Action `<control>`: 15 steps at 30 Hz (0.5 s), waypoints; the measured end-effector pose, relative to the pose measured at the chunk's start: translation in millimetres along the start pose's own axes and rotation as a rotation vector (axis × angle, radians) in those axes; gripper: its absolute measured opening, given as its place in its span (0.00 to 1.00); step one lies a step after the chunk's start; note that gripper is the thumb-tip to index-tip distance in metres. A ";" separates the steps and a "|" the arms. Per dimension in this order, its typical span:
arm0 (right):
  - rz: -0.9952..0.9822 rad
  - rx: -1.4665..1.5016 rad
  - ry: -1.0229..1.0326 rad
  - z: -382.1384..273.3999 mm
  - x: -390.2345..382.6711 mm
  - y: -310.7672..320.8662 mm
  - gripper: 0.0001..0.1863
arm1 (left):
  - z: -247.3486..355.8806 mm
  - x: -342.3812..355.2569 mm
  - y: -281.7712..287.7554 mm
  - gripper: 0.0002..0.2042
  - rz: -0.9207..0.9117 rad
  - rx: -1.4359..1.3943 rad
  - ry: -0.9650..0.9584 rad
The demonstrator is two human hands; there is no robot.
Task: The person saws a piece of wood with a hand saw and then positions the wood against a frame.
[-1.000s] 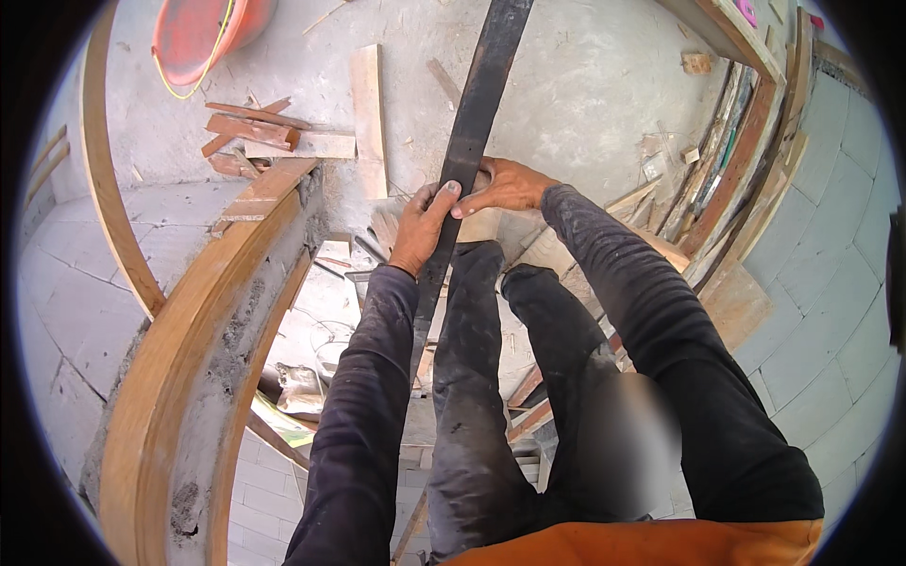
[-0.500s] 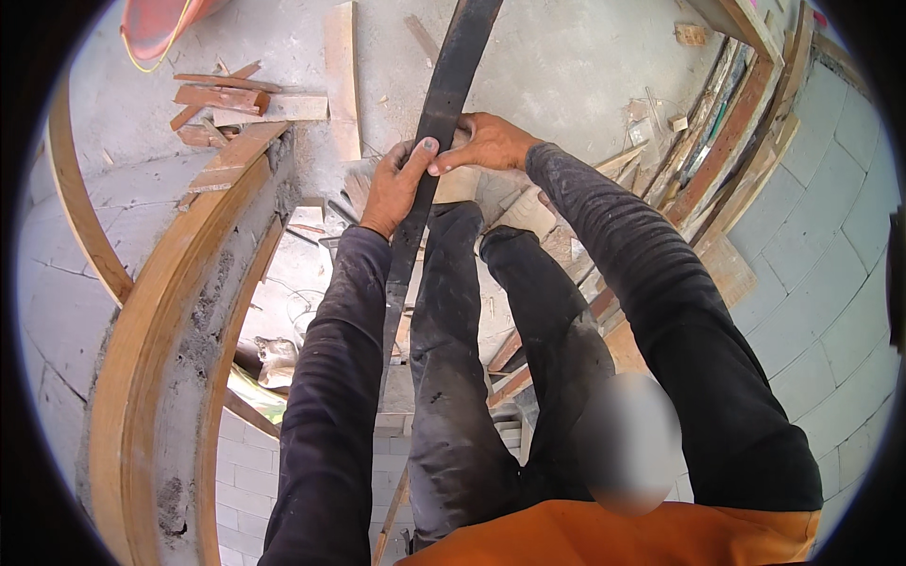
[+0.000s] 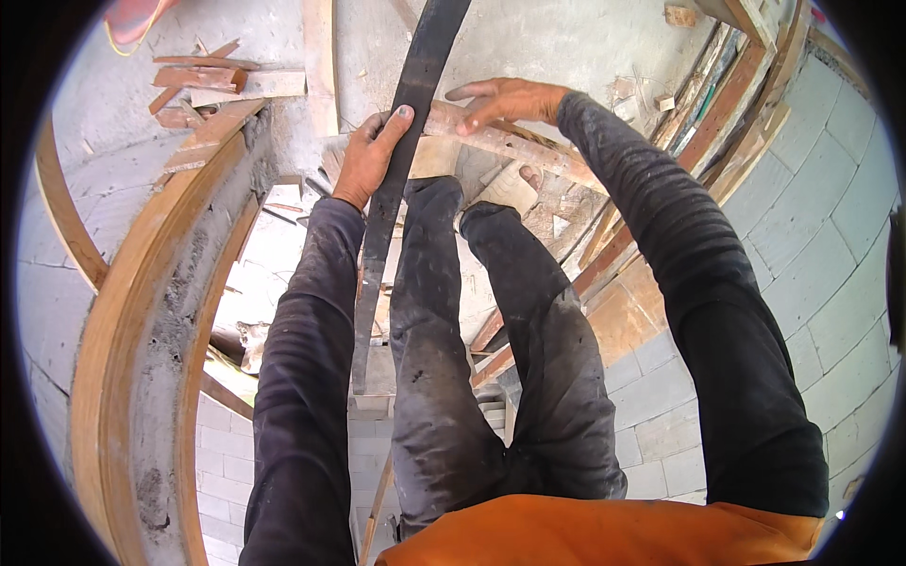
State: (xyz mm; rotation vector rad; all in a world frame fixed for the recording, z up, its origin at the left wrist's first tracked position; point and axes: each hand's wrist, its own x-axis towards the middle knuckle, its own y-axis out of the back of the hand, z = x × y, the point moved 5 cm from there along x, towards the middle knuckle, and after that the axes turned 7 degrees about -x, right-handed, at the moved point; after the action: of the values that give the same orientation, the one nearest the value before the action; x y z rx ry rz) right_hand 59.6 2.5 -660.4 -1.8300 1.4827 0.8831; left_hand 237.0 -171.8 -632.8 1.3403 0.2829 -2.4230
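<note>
A long, dark, flat bar (image 3: 427,74) slants from the top edge down past my left knee. Its kind and material are hard to tell. Around its middle my left hand (image 3: 363,168) is closed, the thumb lying across the upper face. My right hand (image 3: 517,100) is off to the right of the bar, fingers stretched out and holding nothing. Below that hand a pale wooden board (image 3: 528,151) runs toward the lower right; its left end comes close to the bar.
To the left stands a wood-edged concrete ledge (image 3: 160,377). Reddish wood scraps (image 3: 203,77) lie beyond it, near a pale plank (image 3: 321,66). Timber framing (image 3: 722,118) and a grey block wall (image 3: 802,236) rise on the right. Part of a red container (image 3: 132,17) shows at the upper left.
My right hand has let go of the bar and moved right, its fingers opening. The left hand keeps its grip. The pale board below my right hand now shows, and the whole view has shifted slightly.
</note>
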 end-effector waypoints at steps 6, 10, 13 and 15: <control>0.448 -0.211 0.006 -19.4 -4.4 -46.9 0.55 | 4.1 10.1 -9.6 0.44 0.135 0.123 -0.116; 0.506 -0.239 -0.038 -27.8 -5.5 -45.5 0.53 | 4.3 13.8 -11.6 0.43 0.183 0.159 -0.127; 0.533 -0.242 0.020 -24.6 -3.0 -41.4 0.52 | 9.7 12.0 -14.2 0.43 0.169 0.157 -0.121; 0.550 -0.286 0.028 -26.8 -11.4 -47.6 0.48 | 16.0 8.3 -16.1 0.43 0.182 0.185 -0.111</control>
State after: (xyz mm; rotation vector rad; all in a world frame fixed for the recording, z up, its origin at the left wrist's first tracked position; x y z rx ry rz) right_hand 107.8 -3.7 -633.0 -1.6436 2.0078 1.3939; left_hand 214.1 -164.2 -631.3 1.2400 -0.0915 -2.4036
